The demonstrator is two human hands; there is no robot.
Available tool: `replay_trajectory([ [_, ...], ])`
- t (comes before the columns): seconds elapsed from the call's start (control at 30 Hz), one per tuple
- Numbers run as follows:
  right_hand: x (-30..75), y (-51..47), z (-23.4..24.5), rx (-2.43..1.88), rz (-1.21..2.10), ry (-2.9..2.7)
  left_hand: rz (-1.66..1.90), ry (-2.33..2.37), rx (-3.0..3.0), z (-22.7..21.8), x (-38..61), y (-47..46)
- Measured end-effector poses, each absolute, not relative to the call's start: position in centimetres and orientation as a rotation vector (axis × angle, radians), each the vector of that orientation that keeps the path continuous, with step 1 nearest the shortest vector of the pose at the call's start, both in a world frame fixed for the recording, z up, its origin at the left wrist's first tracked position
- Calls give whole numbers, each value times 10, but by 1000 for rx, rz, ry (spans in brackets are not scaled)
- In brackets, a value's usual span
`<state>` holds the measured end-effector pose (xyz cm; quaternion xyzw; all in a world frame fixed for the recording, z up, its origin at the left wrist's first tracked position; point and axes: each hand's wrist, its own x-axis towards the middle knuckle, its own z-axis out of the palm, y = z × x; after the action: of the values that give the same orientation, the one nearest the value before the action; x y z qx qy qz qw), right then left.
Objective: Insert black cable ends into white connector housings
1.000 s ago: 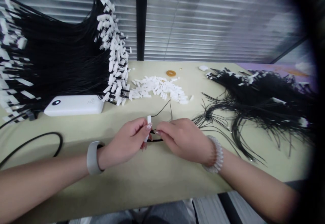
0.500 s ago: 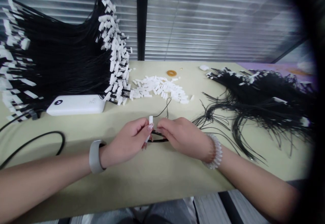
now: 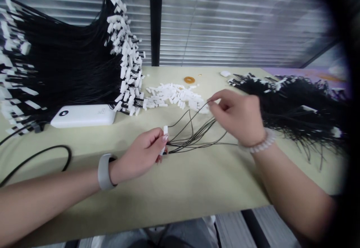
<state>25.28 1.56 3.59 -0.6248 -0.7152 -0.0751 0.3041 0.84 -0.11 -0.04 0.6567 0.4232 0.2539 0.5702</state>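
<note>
My left hand [image 3: 142, 155] rests on the table near its front edge and pinches a small white connector [image 3: 165, 131] upright, with several thin black wires [image 3: 194, 137] running out of it to the right. Off to the right, above the table, my right hand [image 3: 239, 114] has its thumb and forefinger closed on the far end of one of those black wires, next to the heap of loose white connectors [image 3: 176, 97].
A big fan of black wires with white ends [image 3: 62, 64] stands at the back left, above a white power bank [image 3: 83, 116]. A tangle of black wires [image 3: 295, 109] lies at the right. A thick black cable [image 3: 36, 156] loops at the left. An orange ring [image 3: 189, 79] lies far back.
My right hand has left my left hand and moved up and to the right, drawing a black wire out. The left hand has kept still with the connector.
</note>
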Motion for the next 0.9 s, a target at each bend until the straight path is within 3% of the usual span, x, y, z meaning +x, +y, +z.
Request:
replay_trajectory([
  [0.27, 274, 29, 42, -1378, 18, -1221, 583, 1004, 1549, -1, 8, 0],
  [0.5, 301, 36, 42, -1159, 58, -1230, 583, 1033, 1559, 0, 9, 0],
  [0.7, 288, 38, 39, -1153, 351, -1160, 586, 1015, 1540, -3, 8, 0],
  [0.9, 235, 14, 28, -1274, 626, -1593, 574, 985, 1509, -3, 7, -1],
])
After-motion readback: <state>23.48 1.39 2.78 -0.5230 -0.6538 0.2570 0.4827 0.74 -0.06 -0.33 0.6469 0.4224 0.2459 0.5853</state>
